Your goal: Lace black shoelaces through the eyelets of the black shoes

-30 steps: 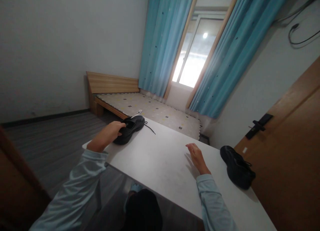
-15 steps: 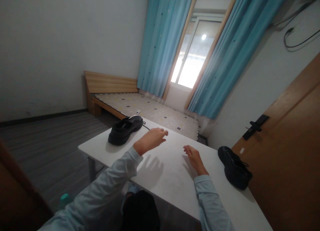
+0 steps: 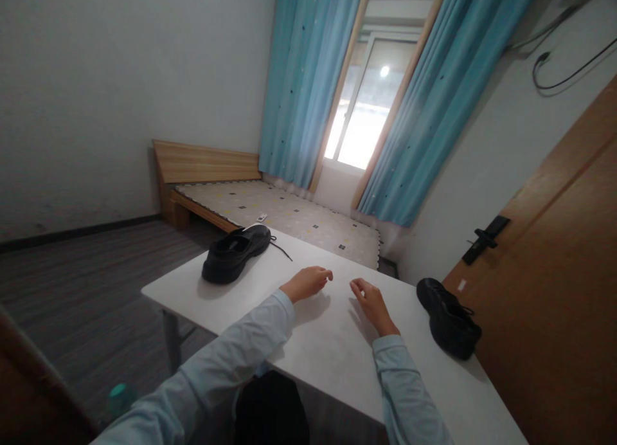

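My left hand is over the middle of the white table, palm down, its fingers loosely bent with nothing visible in them. Facing it a short gap away, my right hand is also loosely curved and holds nothing visible. One black shoe stands on the table's far left part, its lace trailing onto the tabletop. The other black shoe rests near the right edge, beyond my right hand. Neither hand touches a shoe.
Behind the table is a bed with a wooden headboard and a small white object on it. A wooden door with a black handle is on the right. Blue curtains frame the window. A green-capped item is at the lower left.
My left hand has moved away from the left shoe, lower and towards my right hand, uncovering the shoe's lace. My right hand has barely moved. The view has shifted slightly.
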`<state>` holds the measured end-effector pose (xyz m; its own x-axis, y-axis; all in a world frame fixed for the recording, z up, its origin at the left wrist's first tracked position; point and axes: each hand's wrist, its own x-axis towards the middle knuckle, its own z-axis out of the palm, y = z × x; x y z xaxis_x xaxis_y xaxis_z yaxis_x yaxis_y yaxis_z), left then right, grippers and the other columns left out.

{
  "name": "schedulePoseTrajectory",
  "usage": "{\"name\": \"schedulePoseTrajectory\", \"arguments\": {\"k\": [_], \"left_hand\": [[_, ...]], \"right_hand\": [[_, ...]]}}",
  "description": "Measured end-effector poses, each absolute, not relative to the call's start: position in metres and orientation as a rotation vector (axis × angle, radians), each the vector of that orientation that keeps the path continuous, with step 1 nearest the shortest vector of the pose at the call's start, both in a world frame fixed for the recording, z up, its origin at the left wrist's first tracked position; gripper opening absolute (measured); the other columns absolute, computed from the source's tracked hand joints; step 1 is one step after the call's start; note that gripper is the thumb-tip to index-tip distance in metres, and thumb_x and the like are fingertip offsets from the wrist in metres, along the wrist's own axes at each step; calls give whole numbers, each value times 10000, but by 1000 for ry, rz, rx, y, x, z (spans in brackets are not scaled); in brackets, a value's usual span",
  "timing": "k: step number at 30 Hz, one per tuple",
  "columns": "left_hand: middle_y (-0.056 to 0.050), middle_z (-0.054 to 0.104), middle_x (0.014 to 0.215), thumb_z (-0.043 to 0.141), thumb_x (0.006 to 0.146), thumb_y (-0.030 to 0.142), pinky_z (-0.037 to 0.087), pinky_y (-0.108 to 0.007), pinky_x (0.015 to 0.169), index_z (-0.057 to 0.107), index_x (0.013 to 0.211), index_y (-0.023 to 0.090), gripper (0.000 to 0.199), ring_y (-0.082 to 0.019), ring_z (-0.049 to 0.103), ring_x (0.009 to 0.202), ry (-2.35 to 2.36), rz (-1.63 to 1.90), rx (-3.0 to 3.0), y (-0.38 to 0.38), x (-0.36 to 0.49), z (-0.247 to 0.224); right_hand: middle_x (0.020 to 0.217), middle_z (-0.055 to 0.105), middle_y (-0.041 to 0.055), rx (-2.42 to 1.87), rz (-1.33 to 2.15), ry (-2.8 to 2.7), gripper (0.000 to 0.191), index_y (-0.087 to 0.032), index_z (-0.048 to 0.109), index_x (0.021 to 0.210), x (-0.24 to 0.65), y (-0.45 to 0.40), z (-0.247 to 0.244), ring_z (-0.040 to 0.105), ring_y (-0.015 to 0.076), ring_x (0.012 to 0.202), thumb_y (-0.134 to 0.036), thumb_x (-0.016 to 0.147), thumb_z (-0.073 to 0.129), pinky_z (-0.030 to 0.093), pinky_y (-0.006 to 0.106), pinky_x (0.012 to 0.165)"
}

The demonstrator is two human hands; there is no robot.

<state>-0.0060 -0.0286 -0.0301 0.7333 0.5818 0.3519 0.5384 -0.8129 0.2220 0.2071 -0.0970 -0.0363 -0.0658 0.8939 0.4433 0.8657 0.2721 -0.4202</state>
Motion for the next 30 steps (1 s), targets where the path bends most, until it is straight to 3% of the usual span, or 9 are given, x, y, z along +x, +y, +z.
{"name": "schedulePoseTrajectory", "arguments": {"k": [8, 15, 22, 24, 30], "left_hand": [[-72, 669, 1009, 431, 853, 144, 477, -279, 815, 602, 1059, 191, 272, -174, 626, 926, 993, 535, 2800, -28, -10, -33], [-63, 674, 1000, 431, 848, 143, 474, -279, 815, 612, 1045, 198, 274, -171, 626, 919, 1012, 521, 2775, -29, -11, -32], [-52, 679, 985, 430, 851, 154, 482, -278, 792, 618, 1030, 213, 266, -176, 634, 899, 984, 550, 2788, -29, -11, -34], [-49, 680, 986, 433, 849, 156, 483, -278, 793, 620, 1028, 219, 267, -179, 634, 902, 997, 558, 2778, -28, -10, -36], [-53, 684, 991, 437, 835, 147, 484, -282, 789, 629, 1021, 221, 277, -189, 636, 909, 1007, 571, 2760, -24, -8, -43]], "right_hand": [[934, 659, 120, -1609, -235, -1889, 276, -167, 625, 963, 220, -93, -39, 578, 264, 912, -329, 873, 421, 443, 416, 829], [1109, 590, 167, -1877, -582, -1760, 320, -155, 581, 1106, 255, -106, -22, 532, 306, 1008, -304, 843, 474, 435, 456, 814], [1221, 520, 205, -2344, -865, -1581, 420, -177, 518, 1175, 322, -153, -9, 396, 407, 1180, -334, 788, 566, 294, 656, 866], [1189, 540, 196, -2461, -831, -1538, 403, -173, 493, 1176, 342, -167, -10, 428, 389, 1163, -317, 801, 534, 308, 642, 853], [988, 614, 186, -2483, -806, -1702, 361, -111, 510, 1084, 393, -197, -25, 571, 318, 960, -227, 746, 562, 400, 440, 824]]}}
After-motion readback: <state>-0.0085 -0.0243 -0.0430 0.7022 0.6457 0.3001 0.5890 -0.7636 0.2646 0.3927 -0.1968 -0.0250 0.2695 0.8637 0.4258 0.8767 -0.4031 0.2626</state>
